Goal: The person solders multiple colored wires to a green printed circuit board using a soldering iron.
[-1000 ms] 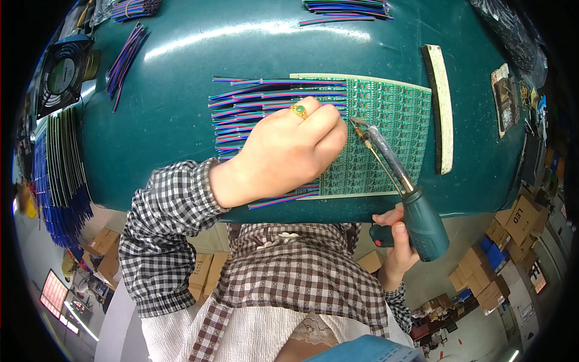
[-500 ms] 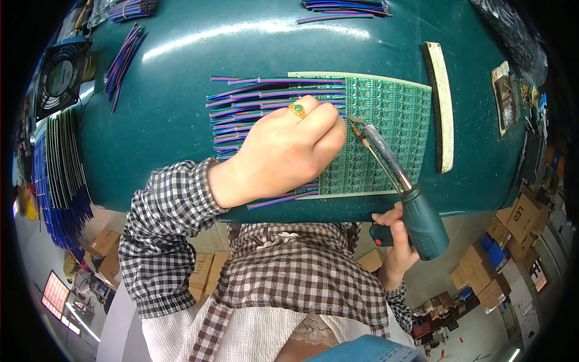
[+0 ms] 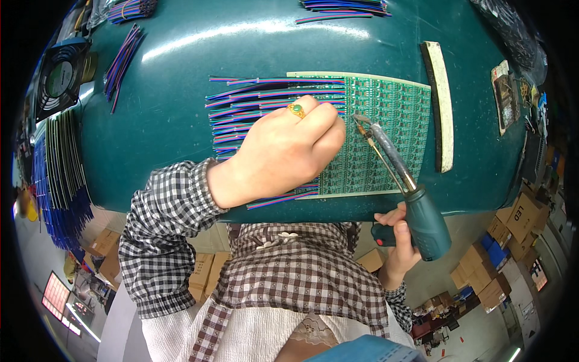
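Green circuit board [image 3: 392, 139] lies flat on the dark teal tabletop [image 3: 169, 120], with striped wires [image 3: 265, 96] along its left edge. The left hand [image 3: 283, 151] rests on them, fingers [image 3: 325, 130] curled together. The right hand [image 3: 401, 241] fingers are clamped on a soldering gun [image 3: 422, 217], its tip touching the board just beside the left fingers.

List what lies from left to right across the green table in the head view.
Black fan → loose bundle of coloured wires → row of wires fanned off the board → left hand → soldering gun tip over the green circuit board → pale curved strip → small brown board.
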Demonstrator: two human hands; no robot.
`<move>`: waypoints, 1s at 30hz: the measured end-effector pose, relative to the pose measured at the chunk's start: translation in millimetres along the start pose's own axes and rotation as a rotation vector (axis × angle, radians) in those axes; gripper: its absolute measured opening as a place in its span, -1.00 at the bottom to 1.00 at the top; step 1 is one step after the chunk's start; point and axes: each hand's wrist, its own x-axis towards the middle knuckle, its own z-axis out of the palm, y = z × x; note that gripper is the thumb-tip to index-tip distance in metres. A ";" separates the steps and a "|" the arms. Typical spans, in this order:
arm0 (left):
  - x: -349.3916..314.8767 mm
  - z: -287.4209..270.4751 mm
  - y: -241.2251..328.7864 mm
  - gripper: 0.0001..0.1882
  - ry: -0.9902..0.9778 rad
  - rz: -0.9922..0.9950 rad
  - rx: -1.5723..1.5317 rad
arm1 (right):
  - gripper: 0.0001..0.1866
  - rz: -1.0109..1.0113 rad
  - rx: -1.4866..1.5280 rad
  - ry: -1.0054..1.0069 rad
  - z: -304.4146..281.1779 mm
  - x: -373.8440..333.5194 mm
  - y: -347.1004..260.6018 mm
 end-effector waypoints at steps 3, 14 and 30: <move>0.0 0.2 -0.5 -0.67 0.005 0.005 0.002 | -0.60 -0.004 0.012 -0.015 -1.4 -0.1 0.2; -2.1 3.8 -1.9 -0.66 0.048 0.034 0.027 | -0.64 0.031 0.027 -0.005 -0.2 0.2 -3.0; -0.4 1.7 -1.5 -0.68 0.024 0.036 0.028 | -0.60 0.043 0.010 -0.033 -0.6 0.0 -1.7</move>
